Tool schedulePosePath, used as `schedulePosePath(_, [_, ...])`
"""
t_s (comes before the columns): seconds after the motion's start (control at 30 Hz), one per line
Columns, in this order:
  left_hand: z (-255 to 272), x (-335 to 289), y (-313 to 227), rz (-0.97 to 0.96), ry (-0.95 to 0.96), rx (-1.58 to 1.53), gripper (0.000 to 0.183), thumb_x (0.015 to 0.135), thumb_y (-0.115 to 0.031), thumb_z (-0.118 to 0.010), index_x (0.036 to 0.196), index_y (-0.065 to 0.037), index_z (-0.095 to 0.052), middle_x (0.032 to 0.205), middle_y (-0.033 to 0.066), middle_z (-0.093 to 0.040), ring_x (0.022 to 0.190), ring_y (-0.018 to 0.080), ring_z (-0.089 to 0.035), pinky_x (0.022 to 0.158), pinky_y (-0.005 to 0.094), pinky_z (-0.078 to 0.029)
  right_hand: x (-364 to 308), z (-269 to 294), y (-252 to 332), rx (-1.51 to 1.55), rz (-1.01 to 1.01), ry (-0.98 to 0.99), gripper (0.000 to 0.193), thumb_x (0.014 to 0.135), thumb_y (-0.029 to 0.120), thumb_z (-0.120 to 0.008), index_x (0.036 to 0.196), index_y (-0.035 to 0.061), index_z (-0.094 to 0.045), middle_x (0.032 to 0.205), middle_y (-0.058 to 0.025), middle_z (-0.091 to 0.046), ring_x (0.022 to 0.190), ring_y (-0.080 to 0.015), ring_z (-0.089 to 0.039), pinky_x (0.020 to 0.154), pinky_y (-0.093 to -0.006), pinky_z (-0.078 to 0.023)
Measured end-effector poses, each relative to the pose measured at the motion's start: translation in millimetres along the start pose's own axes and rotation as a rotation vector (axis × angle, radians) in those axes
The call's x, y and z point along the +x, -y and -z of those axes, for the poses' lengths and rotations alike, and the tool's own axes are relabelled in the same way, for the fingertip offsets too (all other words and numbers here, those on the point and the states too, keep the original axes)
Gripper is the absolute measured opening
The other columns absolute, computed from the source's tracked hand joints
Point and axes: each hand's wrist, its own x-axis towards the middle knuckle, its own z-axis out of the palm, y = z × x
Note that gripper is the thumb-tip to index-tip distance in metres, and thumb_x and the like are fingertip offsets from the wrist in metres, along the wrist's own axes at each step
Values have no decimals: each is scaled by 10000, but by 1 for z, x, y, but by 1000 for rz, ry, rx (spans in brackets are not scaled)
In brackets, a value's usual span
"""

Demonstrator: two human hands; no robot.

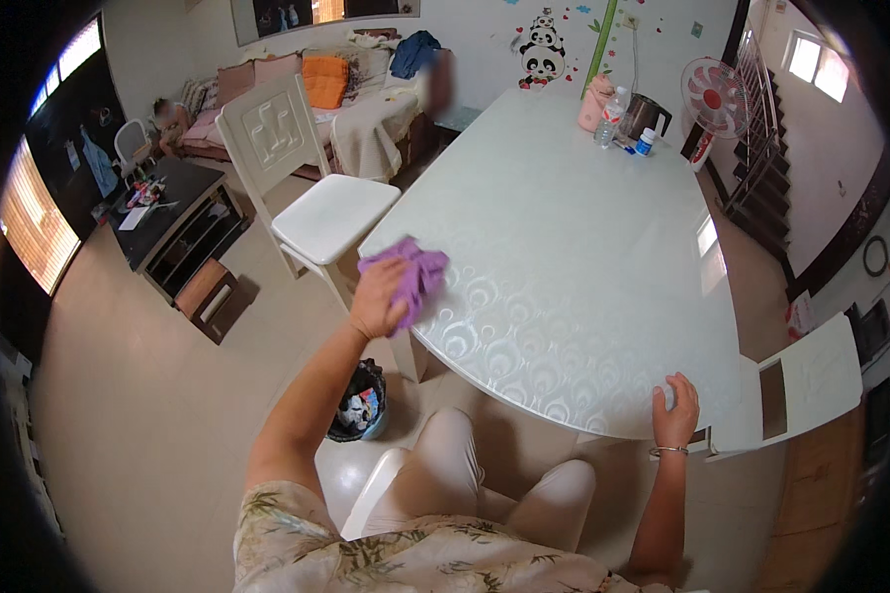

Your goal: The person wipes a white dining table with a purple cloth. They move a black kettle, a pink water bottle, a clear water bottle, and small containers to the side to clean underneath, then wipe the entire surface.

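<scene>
My left hand is closed on a bunched purple cloth, pressed against the left edge of the pale glossy table. Part of the cloth spreads past my fingers onto the tabletop, slightly blurred. At the table's near right edge, my right hand rests with fingers a little bent and apart, holding nothing. A bracelet circles that wrist. A swirling circle pattern shows on the near part of the table's surface.
At the table's far end stand a plastic bottle, a dark kettle, a pink container and a small blue-and-white bottle. White chairs flank the table. A lined bin holds rubbish below. Another person is by the sofa.
</scene>
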Motion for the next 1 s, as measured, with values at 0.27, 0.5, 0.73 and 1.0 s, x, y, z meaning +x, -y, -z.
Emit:
schedulePosePath(0.27, [-48,-11,-15,624,-228,61,501,817,-172,-571,1263,51,-526,1466,324,-304,1380,490,-234,1163,541,-136,-4,-2,9,40,-12,3,266,826,168,-678,1053,33,-644,1214,-170,-619,1140,-353,-556,978,-444,-429])
schedulePosePath(0.5, [-66,-16,-150,771,-375,-297,814,768,-61,-625,1498,-32,-264,1575,272,-77,1466,410,-99,1176,437,-144,-6,0,3,14,-31,4,264,831,144,-672,1066,27,-643,1215,-177,-618,1140,-354,-558,981,-445,-427])
schedulePosePath(0.73, [-31,13,-6,829,-296,-163,764,723,-73,-693,1426,-20,-398,1547,263,-202,1434,399,-219,1160,408,-230,-2,1,8,33,-44,1,239,792,69,-676,1019,5,-634,1177,-190,-626,1099,-364,-580,949,-440,-454])
schedulePosePath(1.0, [-19,68,104,872,179,-48,439,867,-241,-644,1190,48,-574,1057,248,-659,1029,363,-631,902,420,-478,-4,2,10,65,-109,-34,244,762,47,-689,997,22,-631,1160,-181,-633,1091,-352,-584,949,-427,-457])
